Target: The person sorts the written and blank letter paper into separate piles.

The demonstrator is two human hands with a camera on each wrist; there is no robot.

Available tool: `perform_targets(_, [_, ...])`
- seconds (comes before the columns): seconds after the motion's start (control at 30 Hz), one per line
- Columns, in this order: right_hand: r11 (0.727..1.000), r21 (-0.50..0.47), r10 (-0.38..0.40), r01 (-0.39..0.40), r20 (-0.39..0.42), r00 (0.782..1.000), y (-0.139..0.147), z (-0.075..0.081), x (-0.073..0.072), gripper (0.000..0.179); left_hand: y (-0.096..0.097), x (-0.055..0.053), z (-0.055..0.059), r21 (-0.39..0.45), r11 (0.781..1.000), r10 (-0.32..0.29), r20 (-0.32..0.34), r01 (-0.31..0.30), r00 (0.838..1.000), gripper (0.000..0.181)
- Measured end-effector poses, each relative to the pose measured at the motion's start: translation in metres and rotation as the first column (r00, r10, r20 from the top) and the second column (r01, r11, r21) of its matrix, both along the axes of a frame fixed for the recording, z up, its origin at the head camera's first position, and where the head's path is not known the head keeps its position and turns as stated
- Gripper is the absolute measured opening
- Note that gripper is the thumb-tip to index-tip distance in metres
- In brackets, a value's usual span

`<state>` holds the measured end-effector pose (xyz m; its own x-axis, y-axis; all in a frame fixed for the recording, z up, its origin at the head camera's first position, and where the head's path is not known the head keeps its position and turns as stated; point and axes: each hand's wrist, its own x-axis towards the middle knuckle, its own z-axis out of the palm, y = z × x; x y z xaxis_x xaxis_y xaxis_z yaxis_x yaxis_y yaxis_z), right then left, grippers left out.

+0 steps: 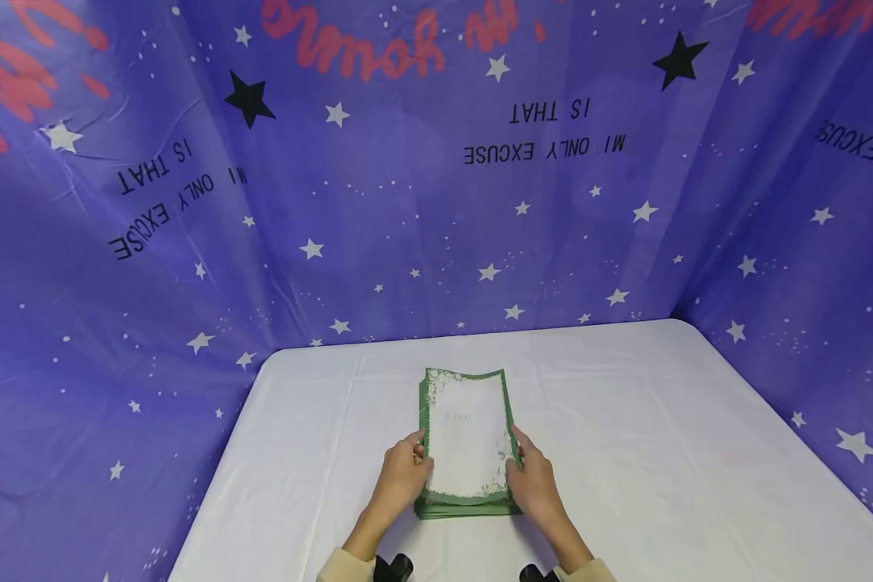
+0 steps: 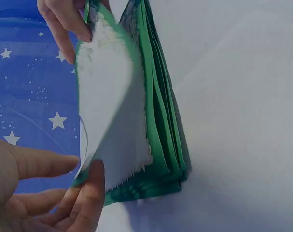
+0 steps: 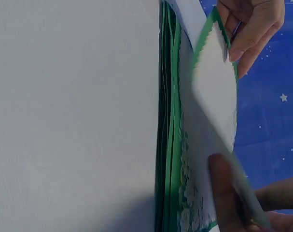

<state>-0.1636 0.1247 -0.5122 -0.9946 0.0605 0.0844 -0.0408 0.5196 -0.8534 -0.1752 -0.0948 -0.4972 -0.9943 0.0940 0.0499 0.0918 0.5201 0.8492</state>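
Note:
A sheet of paper (image 1: 469,453) with a green border and a pale floral frame is held by both hands over a stack of similar green-edged sheets (image 1: 466,512). My left hand (image 1: 402,477) pinches its left edge, my right hand (image 1: 536,485) its right edge. The left wrist view shows the sheet (image 2: 103,92) bowed upward, with thumb and fingers of the left hand (image 2: 45,188) at one edge. From the right wrist, the curved sheet (image 3: 216,82) rises above the stack (image 3: 173,135), and the right hand (image 3: 247,203) grips it near the bottom.
The stack lies on a table with a white cloth (image 1: 647,453). Blue-purple fabric (image 1: 436,202) with stars and lettering hangs behind and at both sides of the table. Dark straps with black devices (image 1: 400,566) show at the wrists, by beige sleeves (image 1: 345,566).

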Motion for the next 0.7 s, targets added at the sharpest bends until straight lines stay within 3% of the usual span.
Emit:
perform_targets(0.2, [0.996,-0.08,-0.036,0.036,-0.009,0.999,-0.006,0.001,-0.001,0.055,-0.009,-0.001,0.006,0.082,0.994,0.065,0.015,-0.066,0.998,0.055])
perform_targets(0.4, [0.966,-0.258,0.016,-0.018,-0.008,1.0,-0.039,0.007,-0.008,0.059,-0.041,0.003,0.02,0.125,0.977,0.176,-0.017,-0.173,0.984,0.05])
perform_targets(0.57, [0.923,-0.367,0.121,-0.116,-0.008,0.993,-0.087,0.013,-0.011,0.061,-0.088,0.012,0.031,0.08,0.942,0.326,0.017,-0.326,0.945,0.049])
perform_targets(0.7, [0.914,-0.357,0.204,-0.195,-0.013,0.979,-0.123,0.005,-0.013,0.062,-0.125,0.02,0.027,0.039,0.917,0.396,0.044,-0.397,0.917,0.05])
